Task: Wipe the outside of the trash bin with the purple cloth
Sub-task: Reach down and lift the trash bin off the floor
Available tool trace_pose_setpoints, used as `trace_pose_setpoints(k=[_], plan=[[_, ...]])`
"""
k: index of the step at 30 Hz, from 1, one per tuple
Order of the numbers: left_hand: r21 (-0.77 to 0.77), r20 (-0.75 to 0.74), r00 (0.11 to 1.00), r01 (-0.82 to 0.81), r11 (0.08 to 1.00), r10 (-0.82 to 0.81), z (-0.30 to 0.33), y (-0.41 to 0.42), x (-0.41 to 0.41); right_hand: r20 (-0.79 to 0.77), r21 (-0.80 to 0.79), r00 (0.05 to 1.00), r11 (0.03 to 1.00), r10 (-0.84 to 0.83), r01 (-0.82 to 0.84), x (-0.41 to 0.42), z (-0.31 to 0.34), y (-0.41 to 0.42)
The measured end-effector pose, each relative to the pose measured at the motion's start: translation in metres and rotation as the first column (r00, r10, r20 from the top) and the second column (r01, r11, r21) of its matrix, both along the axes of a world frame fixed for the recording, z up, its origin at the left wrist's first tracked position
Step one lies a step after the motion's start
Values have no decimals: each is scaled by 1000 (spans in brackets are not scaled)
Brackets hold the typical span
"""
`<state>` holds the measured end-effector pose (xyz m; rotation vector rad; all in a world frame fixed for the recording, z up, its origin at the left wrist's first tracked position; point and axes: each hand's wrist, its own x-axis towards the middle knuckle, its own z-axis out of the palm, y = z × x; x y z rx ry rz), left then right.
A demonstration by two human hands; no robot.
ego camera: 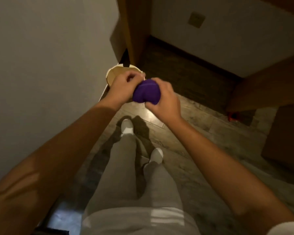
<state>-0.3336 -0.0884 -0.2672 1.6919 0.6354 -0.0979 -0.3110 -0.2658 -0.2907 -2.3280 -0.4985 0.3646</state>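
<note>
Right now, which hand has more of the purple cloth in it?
The right hand: its fingers wrap the bunched purple cloth. The left hand only pinches its edge.

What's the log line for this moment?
phase: prep | cloth: bunched, in both hands | left hand | right hand | bin: on floor by wall, untouched

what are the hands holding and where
Both hold the purple cloth, bunched: right hand around its right side, left hand at its upper left edge.
</note>
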Motion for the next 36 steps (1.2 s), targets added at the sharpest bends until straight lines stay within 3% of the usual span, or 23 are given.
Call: trace_pose_setpoints(k=[3,5,7,14,18,22,27,31,36], plan=[[238,-62,995,-56,970,73,-53,11,13,-32,15,993,994,-109,110,24,-35,-2],[456,-90,996,29,889,13,-94,19,19,-74,24,981,984,-177,179,39,-65,-4],[563,-104,993,104,820,-55,-133,24,27,-130,44,962,968,-242,249,53,-96,-6],[673,-244,927,374,638,-285,-282,48,69,-380,143,813,840,-441,523,91,-235,-7],[701,-330,869,488,520,-369,-363,67,90,-446,166,796,835,-410,524,106,-319,-1],[691,-339,847,519,502,-409,-424,71,94,-446,202,805,832,-392,517,120,-382,1],[663,-348,795,583,469,-496,-466,71,90,-439,279,828,823,-349,495,140,-427,7],[702,-322,814,548,456,-483,-489,66,87,-448,322,842,824,-301,466,150,-444,10],[748,-453,781,595,294,-430,-493,63,104,-461,378,854,817,-242,435,150,-456,-1]])
